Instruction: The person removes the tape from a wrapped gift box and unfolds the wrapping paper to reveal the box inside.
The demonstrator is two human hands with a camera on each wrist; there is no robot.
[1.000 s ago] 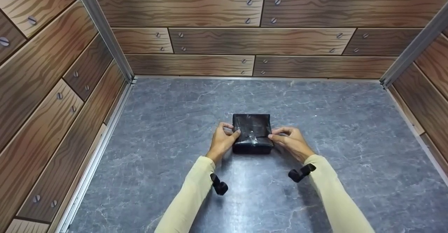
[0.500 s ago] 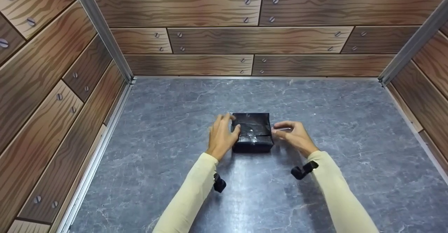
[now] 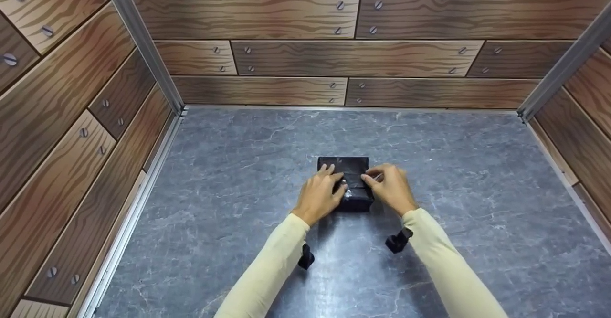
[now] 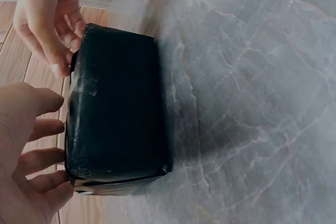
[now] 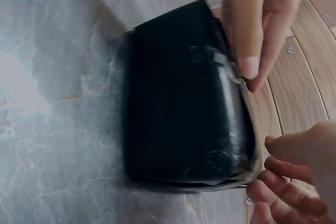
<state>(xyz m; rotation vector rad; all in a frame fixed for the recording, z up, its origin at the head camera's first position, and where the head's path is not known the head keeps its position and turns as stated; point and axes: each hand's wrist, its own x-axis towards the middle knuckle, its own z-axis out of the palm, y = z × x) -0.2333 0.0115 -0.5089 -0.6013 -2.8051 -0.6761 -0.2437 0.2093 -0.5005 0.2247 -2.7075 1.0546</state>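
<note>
A black box-shaped package (image 3: 353, 166), wrapped in shiny black plastic with clear tape, rests on the grey marbled surface. My left hand (image 3: 317, 196) lies over its left side, fingers spread loosely on the top face and the thumb by the tape. At the right edge of the top, my right hand (image 3: 395, 189) pinches the edge of the wrapping between thumb and index finger. The left wrist view shows the package's dark near side (image 4: 118, 103), with the right hand (image 4: 50, 19) at its upper corner. In the right wrist view, tape shines along the top edge (image 5: 228, 98).
The grey marbled tabletop (image 3: 238, 165) spreads around the package. Wood-patterned panels (image 3: 286, 19) stand behind it and at both sides, joined by metal corner posts (image 3: 143, 41). A black wrist camera (image 3: 398, 241) sits on the right sleeve, another (image 3: 306, 257) on the left.
My left hand has moved from the package's left edge rightward over its top. My right hand drew slightly away, then came back in to the right edge. The package has stayed in place.
</note>
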